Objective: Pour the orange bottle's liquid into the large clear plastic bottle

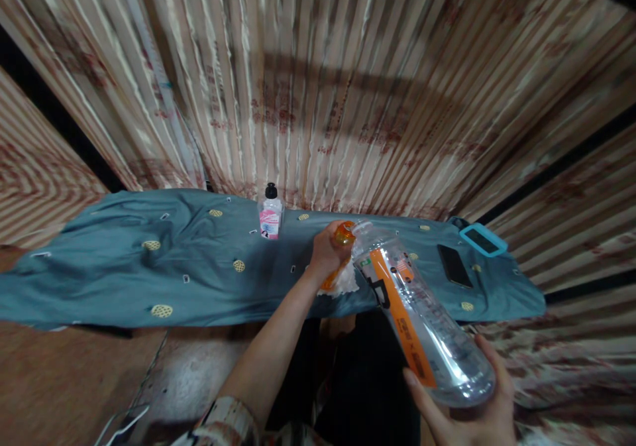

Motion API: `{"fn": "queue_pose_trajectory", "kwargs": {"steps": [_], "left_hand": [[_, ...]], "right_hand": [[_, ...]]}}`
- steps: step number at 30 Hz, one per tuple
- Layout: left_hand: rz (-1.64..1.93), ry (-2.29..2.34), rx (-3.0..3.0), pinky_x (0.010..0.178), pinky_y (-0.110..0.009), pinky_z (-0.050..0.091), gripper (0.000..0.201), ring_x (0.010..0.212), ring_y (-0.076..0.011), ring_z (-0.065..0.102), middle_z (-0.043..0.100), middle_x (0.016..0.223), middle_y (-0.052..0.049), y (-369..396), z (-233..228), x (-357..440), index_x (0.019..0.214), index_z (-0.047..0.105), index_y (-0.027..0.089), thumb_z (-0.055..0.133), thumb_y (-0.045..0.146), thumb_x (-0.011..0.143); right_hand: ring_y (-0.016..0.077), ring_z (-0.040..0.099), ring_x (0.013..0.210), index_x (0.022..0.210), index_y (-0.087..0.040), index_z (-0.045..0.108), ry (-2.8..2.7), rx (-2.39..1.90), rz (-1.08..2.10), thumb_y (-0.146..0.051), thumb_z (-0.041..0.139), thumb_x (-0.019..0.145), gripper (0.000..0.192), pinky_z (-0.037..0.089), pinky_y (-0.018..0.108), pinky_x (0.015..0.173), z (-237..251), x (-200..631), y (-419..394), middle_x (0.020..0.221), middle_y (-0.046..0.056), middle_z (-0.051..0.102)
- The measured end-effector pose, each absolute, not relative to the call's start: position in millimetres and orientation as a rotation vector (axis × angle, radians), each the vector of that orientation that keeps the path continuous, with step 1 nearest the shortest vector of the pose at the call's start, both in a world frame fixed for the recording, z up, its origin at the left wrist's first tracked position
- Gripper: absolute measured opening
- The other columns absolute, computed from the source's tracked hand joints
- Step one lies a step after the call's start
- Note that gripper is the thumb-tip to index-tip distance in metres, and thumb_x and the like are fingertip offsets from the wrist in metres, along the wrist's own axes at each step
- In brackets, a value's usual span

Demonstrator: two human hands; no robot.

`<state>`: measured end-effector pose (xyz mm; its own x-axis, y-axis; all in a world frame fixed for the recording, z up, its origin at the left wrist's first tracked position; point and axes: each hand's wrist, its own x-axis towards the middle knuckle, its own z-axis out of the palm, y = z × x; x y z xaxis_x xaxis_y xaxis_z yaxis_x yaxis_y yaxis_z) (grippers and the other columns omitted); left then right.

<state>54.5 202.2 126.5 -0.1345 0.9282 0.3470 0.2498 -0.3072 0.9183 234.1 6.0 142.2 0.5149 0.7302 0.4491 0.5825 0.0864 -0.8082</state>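
Observation:
In the head view my right hand (472,406) is wrapped round the base of a large clear plastic bottle (432,320) with an orange label band. The bottle is tilted, its neck up and to the left. My left hand (330,250) is closed on an orange, see-through cap (344,233) right beside the bottle's mouth. Whether the cap touches the mouth I cannot tell. Under my left hand is a crumpled white tissue (348,279), with another orange part (328,281) next to it, partly hidden by the fingers.
A small bottle with a black cap and pink label (270,215) stands at the back of a cloth-covered table (199,287). A black phone (454,266) and a blue-framed device (483,240) lie at the right. A pleated curtain (318,101) hangs behind. A white cable (124,426) is on the floor.

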Motion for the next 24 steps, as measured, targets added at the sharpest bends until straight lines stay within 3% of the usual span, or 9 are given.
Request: {"fn": "queue_pose_trajectory", "kwargs": {"steps": [10, 17, 24], "left_hand": [[1.503, 1.343, 1.562, 0.084, -0.028, 0.054, 0.033, 0.091, -0.0193, 0.071, 0.077, 0.100, -0.005, 204, 124, 55, 0.104, 0.068, 0.019, 0.077, 0.026, 0.073], [1.470, 1.383, 1.567, 0.083, -0.028, 0.054, 0.031, 0.088, -0.0192, 0.071, 0.077, 0.097, -0.003, 202, 126, 54, 0.101, 0.069, 0.021, 0.077, 0.025, 0.072], [1.473, 1.389, 1.584, 0.084, -0.029, 0.053, 0.032, 0.090, -0.0199, 0.071, 0.077, 0.098, -0.004, 203, 123, 55, 0.104, 0.068, 0.021, 0.076, 0.025, 0.073]], "right_hand": [[0.0259, 0.061, 0.097, 0.143, -0.015, 0.044, -1.182, -1.573, 0.112, -0.052, 0.087, 0.051, 0.108, 0.055, 0.035, 0.068, 140, 238, 7, 0.118, 0.013, 0.061], [0.0258, 0.060, 0.103, 0.144, -0.018, 0.043, -1.120, -1.600, 0.186, -0.054, 0.084, 0.053, 0.107, 0.055, 0.037, 0.076, 147, 230, 6, 0.123, 0.012, 0.059], [0.0310, 0.059, 0.110, 0.145, -0.017, 0.040, -1.086, -1.586, 0.252, -0.054, 0.086, 0.048, 0.114, 0.051, 0.052, 0.092, 140, 234, 7, 0.129, 0.016, 0.055]]}}
